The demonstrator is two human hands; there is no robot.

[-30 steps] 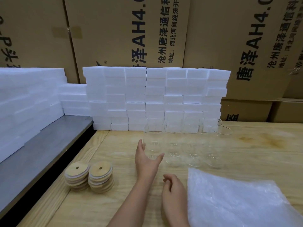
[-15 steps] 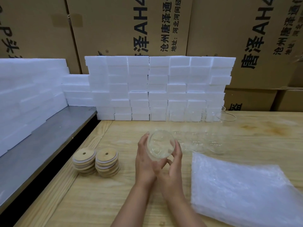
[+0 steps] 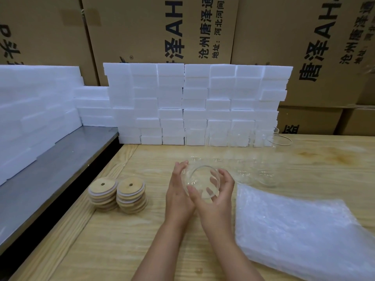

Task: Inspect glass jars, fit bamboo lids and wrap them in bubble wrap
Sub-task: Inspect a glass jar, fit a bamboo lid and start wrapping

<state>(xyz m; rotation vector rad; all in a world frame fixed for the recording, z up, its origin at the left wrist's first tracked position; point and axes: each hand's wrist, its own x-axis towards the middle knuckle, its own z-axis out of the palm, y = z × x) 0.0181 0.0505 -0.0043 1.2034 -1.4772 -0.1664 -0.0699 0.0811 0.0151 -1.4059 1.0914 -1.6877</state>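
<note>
Warehouse packing station, plywood counter [image 3: 121, 240], printed cardboard cartons [image 3: 162, 37] walled up behind the counter, white foam blocks [image 3: 203, 102] stacked along its back edge, bubble wrap sheets [image 3: 294, 230] and bamboo lids [image 3: 130, 187] piled on it

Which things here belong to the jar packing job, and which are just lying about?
Job: clear glass jar being held, row of empty glass jars, two stacks of round bamboo lids, clear bubble wrap sheets.
Lying about: white foam blocks, brown cardboard boxes, grey metal shelf.
</note>
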